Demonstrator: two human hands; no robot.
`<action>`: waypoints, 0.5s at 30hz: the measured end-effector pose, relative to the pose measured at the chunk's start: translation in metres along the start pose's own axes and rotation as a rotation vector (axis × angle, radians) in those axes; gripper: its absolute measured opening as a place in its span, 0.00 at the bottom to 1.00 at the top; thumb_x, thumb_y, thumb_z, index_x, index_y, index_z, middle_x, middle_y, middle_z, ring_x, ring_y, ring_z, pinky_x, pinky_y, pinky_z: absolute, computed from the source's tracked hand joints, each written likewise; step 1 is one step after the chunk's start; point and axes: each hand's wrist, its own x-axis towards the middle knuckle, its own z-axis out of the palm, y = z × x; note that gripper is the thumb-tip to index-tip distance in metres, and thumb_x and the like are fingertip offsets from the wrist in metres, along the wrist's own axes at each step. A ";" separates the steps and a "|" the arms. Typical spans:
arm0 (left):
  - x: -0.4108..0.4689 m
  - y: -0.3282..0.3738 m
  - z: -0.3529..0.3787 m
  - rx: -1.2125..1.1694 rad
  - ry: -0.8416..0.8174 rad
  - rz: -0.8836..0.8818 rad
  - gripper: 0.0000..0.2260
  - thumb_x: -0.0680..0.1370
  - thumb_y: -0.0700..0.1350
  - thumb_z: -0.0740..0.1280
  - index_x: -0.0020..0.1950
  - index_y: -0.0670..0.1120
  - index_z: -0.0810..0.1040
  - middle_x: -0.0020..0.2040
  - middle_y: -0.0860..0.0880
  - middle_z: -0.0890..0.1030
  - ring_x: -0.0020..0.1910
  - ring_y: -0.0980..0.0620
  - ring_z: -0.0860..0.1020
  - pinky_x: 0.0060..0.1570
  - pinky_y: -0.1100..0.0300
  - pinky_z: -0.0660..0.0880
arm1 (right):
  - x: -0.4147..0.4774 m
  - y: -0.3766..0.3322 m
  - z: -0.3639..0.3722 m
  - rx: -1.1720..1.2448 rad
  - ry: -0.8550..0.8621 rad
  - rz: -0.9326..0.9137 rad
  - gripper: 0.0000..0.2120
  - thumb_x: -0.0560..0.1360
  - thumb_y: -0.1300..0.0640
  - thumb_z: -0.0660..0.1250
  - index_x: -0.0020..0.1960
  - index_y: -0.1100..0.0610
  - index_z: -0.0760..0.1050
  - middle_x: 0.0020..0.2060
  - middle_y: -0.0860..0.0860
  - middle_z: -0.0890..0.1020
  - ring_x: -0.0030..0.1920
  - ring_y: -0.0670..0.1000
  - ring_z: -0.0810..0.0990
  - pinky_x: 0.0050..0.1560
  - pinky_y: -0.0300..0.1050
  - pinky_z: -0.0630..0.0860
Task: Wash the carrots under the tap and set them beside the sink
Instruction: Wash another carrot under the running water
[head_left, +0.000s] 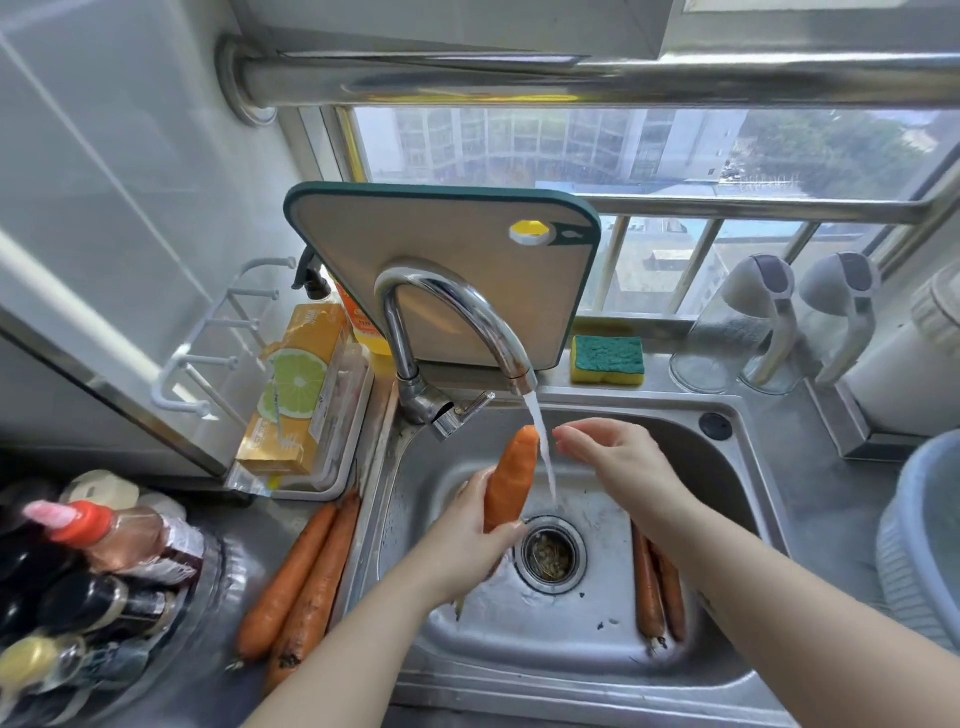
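Rinsing under way: left hand (470, 535) grips one carrot (511, 475) beside the stream from the tap (467, 312); right hand (618, 462) loose, empty. Two carrots (306, 582) lie on the bench (260, 519); two others (657, 587) in the sink (691, 467) likely remain unwashed.

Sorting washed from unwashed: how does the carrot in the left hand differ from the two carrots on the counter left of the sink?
The held carrot is gripped in the left hand over the sink, beside the water stream; the counter carrots lie loose, side by side. The held carrot looks smooth and clean; the counter carrots show dark specks. All are orange and tapered.
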 end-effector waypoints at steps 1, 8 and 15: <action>0.000 0.001 -0.002 0.003 0.001 -0.007 0.25 0.77 0.48 0.66 0.70 0.56 0.59 0.64 0.57 0.70 0.60 0.57 0.72 0.57 0.62 0.68 | 0.000 -0.001 -0.002 -0.048 -0.074 -0.028 0.08 0.77 0.53 0.66 0.52 0.52 0.82 0.45 0.44 0.84 0.47 0.38 0.80 0.41 0.27 0.71; -0.001 0.006 -0.007 -0.114 -0.028 -0.051 0.21 0.76 0.47 0.68 0.62 0.57 0.59 0.58 0.51 0.76 0.50 0.54 0.79 0.45 0.59 0.78 | 0.008 0.001 0.012 0.228 -0.245 0.040 0.07 0.75 0.54 0.69 0.51 0.53 0.81 0.48 0.52 0.85 0.54 0.52 0.82 0.60 0.51 0.76; 0.003 0.019 0.015 0.079 0.129 0.040 0.25 0.75 0.50 0.68 0.69 0.54 0.61 0.56 0.55 0.71 0.54 0.52 0.76 0.52 0.58 0.74 | 0.009 -0.010 0.037 0.215 0.094 -0.022 0.14 0.80 0.55 0.59 0.39 0.59 0.75 0.32 0.53 0.82 0.35 0.51 0.80 0.45 0.48 0.77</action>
